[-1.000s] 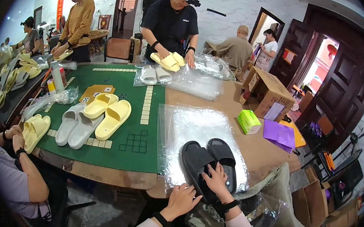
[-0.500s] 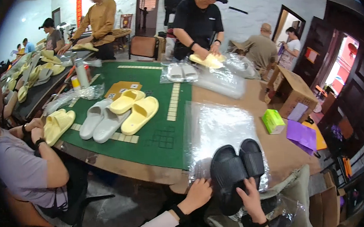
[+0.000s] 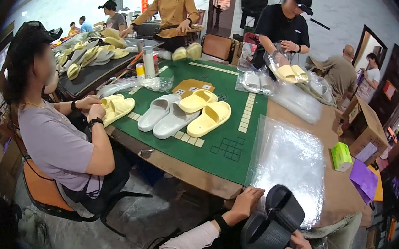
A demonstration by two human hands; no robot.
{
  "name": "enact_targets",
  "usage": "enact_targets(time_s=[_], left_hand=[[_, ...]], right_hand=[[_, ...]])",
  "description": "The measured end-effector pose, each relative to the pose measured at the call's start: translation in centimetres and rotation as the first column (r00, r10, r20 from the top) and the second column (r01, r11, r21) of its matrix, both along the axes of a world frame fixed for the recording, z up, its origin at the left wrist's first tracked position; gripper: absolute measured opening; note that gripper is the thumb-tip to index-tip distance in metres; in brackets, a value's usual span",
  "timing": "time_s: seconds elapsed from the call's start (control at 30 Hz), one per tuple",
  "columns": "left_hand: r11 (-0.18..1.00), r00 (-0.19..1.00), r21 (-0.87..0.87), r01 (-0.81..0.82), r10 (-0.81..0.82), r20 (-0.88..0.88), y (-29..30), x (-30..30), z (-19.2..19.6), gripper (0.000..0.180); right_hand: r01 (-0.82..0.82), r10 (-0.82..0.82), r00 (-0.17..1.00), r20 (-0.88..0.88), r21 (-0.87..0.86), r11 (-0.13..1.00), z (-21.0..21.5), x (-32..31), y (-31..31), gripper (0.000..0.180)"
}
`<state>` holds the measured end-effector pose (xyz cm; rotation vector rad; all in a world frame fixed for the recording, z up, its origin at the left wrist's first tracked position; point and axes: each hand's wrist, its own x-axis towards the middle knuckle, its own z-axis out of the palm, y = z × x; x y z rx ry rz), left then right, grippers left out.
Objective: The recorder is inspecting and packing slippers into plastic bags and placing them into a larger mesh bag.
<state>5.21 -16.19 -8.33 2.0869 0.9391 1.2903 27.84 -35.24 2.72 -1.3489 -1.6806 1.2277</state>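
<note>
Holding a pair of black slippers (image 3: 271, 223) at the near table edge, bottom centre of the head view, just below the stack of clear plastic bags (image 3: 289, 161).

- Left hand (image 3: 246, 201): resting on the upper-left side of the pair, fingers spread lightly over the sole and the bag edge; not a tight clamp.
- Right hand (image 3: 300, 245): under the pair's lower right, mostly cut off by the frame edge; fingers look curled on the lower slipper, full grip can't be confirmed.
- Pair sits between the two hands, touching both. Left hand shows the more visible contact.
- Long axis: diagonal, lower-left to upper-right. Rounded ends point up-right, toward the bags; can't tell toe from heel.
- Slippers lie stacked side by side, tilted, partly off the wooden table (image 3: 189, 166).

Bags lie directly ahead along that same axis.
</note>
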Motion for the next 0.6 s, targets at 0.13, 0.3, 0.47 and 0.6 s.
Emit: enact_targets(time_s=[0.13, 0.3, 0.47, 0.6], left_hand=[[1.0, 0.995, 0.001, -0.013, 0.013, 0.096, 0.7, 0.0, -0.3, 0.032], [0.997, 0.998, 0.07, 0.019, -0.023, 0.054, 1.0, -0.8, 1.3, 0.05], [0.954, 0.95, -0.111, 0.279, -0.291, -0.11, 0.2, -0.3, 1.0, 0.07], [0.969, 0.967, -0.017, 0.248, -0.249, -0.061, 0.5, 0.3, -1.8, 0.055]], right_hand=[[0.054, -0.06, 0.998, -0.027, -0.197, 0.979, -1.2, 0.7, -0.3, 0.05], [-0.304, 0.305, 0.951, 0.044, 0.278, 0.911, -0.1, 1.7, 0.0, 0.041], [-0.239, 0.243, 0.969, -0.05, 0.072, 0.968, 0.3, 1.8, -0.4, 0.046], [-0.213, 0.207, 0.97, -0.127, -0.037, 0.976, 0.5, 1.8, -1.2, 0.046]])
